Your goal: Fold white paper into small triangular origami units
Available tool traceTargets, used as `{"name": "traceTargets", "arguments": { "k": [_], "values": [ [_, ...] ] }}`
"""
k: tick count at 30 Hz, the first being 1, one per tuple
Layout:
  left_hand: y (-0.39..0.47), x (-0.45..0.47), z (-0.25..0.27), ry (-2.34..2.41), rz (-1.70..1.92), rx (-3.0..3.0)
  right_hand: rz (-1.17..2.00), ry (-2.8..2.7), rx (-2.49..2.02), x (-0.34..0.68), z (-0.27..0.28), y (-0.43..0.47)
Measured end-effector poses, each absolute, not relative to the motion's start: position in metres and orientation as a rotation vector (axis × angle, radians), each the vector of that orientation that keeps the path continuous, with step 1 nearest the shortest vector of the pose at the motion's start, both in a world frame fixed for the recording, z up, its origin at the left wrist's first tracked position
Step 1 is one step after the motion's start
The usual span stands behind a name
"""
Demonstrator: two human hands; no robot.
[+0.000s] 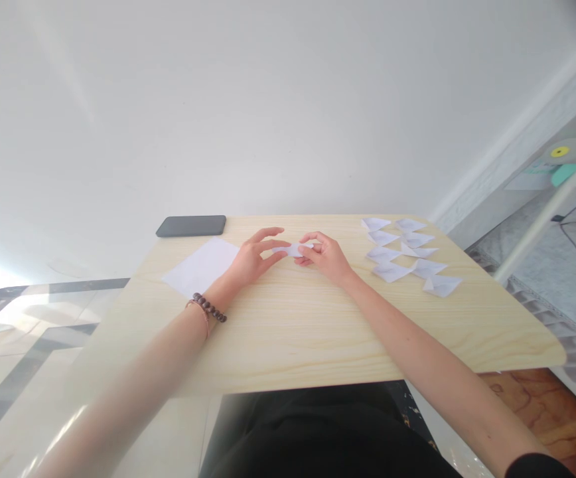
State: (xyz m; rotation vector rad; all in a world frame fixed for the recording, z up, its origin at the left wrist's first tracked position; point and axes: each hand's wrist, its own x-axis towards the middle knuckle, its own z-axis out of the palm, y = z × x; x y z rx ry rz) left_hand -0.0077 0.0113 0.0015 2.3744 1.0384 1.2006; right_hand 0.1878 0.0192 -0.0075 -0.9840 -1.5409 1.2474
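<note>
Toward the far side of the pale wooden table [308,332], a small folded paper [294,250] sits between the person's two hands, lifted at fingertip level in front of the bare wall [288,119]. The left hand [255,259] pinches its left end between thumb and finger, with another finger raised clear above. The right hand [325,259] grips the other end, thumb laid over the near face and fingers curled behind. Overexposed white on white makes the creases too faint to read, so exactly which fold is being pressed I cannot tell.

To the right, well apart from the hands, folded white pieces [391,271] lie in two rough columns, some of them touching at their points. On the left, just beside the left wrist with its dark beaded bracelet [209,307], a flat white sheet [201,265] lies unfolded, and behind it a dark phone [192,226] rests at the table's back edge.

Judging by those neighbours, the step in hand is shaping or creasing this one piece. The next move seems to call for steady, light fingertip pressure along the edge, both ends kept level, since paper this thin would crumple or skew under a harder squeeze.
</note>
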Motion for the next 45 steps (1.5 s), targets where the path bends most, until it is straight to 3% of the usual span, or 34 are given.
{"name": "traceTargets", "arguments": {
  "k": [8, 16, 22, 45],
  "values": [
    [0.012, -0.010, 0.005, 0.861, 1.261, 2.733, 1.251, -1.621, -0.975, 0.189, -0.004, 0.015],
    [0.009, -0.008, 0.008, 0.890, 1.334, 2.705, 0.295, -2.102, -0.857, 0.190, 0.004, 0.006],
    [0.005, -0.004, 0.011, 0.847, 1.348, 2.655, 0.053, -2.202, -0.845, 0.189, 0.005, 0.006],
    [0.006, -0.006, 0.005, 1.324, 1.278, 2.454, 0.000, -2.078, -1.156, 0.191, -0.001, 0.013]
  ]
}}
